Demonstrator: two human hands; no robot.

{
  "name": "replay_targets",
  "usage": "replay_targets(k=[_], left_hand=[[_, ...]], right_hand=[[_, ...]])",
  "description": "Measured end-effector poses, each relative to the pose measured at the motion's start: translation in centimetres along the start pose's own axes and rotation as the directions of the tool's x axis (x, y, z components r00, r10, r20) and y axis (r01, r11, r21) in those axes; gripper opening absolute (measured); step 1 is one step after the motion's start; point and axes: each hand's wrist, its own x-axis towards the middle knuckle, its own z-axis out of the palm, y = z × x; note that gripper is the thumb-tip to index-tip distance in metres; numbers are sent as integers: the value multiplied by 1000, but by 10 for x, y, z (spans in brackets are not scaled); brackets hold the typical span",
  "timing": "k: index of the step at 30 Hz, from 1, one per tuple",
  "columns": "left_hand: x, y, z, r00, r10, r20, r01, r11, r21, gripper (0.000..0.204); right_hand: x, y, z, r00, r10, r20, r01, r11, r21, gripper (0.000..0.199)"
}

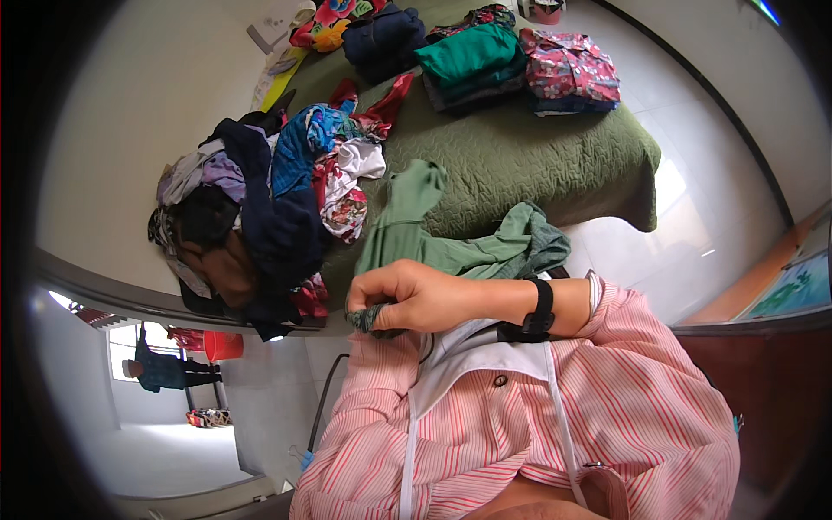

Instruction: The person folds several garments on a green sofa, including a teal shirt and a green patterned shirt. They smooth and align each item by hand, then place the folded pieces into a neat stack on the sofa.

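A green garment with a darker patterned edge lies across the near side of the bed in front of me. My right hand, its wrist in a black watch, crosses to the left with the fingers closed on the garment's dark edge. My left arm, in a pink striped sleeve, runs up to that same edge. The left hand itself is hidden; a raised, rounded part of the green cloth stands beyond, seemingly over it. The left fingers do not show.
On the green quilted bed, a loose heap of mixed clothes lies left. Folded stacks stand at the back: dark blue, bright green, red floral. Lower left, another person stands near a red bucket.
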Motion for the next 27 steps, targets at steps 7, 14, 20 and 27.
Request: replay_targets(k=[7,14,20,27], left_hand=[[30,16,6,998,69,13,-68,997,-47,38],[31,23,11,995,99,-2,-99,991,-85,39],[33,20,20,993,115,10,-113,988,-108,40],[43,10,38,990,131,50,-122,981,-149,41]], right_hand=[[-9,-15,-32,987,36,-158,-29,999,41,20],[-4,-13,1,987,-27,155,25,1000,15,15],[-11,-32,30,868,-96,487,44,992,116,13],[-6,-36,6,941,-60,332,77,996,-38,20]])
